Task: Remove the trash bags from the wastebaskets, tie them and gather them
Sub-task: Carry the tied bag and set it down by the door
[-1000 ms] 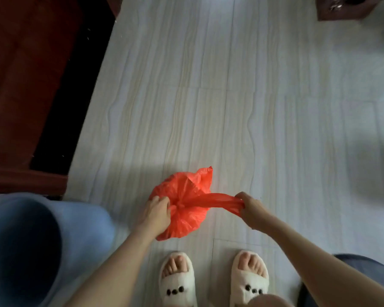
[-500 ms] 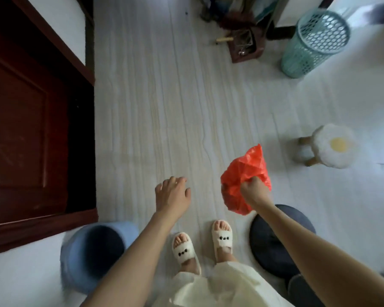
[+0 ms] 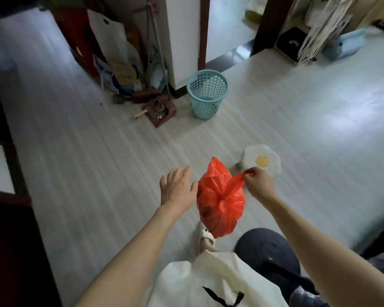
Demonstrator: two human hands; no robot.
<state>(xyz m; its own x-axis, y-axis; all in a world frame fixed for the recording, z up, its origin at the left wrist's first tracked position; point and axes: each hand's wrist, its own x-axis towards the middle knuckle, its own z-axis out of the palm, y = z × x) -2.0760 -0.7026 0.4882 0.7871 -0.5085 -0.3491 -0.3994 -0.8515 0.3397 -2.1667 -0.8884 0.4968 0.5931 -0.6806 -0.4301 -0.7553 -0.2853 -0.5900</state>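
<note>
A knotted red trash bag (image 3: pixel 220 202) hangs in the air in front of me. My right hand (image 3: pixel 258 182) pinches one of its twisted ears and carries it. My left hand (image 3: pixel 179 187) is just left of the bag, fingers spread, holding nothing, its edge close to the plastic. A teal mesh wastebasket (image 3: pixel 206 94) stands on the floor farther ahead, beside a white wall corner, with no bag visible in it.
A small white stool with a yellow spot (image 3: pixel 262 162) stands just beyond my right hand. A dark round cushion (image 3: pixel 266 251) lies near my feet. A red-brown dustpan (image 3: pixel 161 110) and leaning clutter (image 3: pixel 118 69) sit left of the wastebasket. Dark wooden furniture (image 3: pixel 11 251) borders the left.
My left hand let go of the bag after both hands pulled its knot tight. My right hand lifted the bag, and my view rose from the floor toward the room.
</note>
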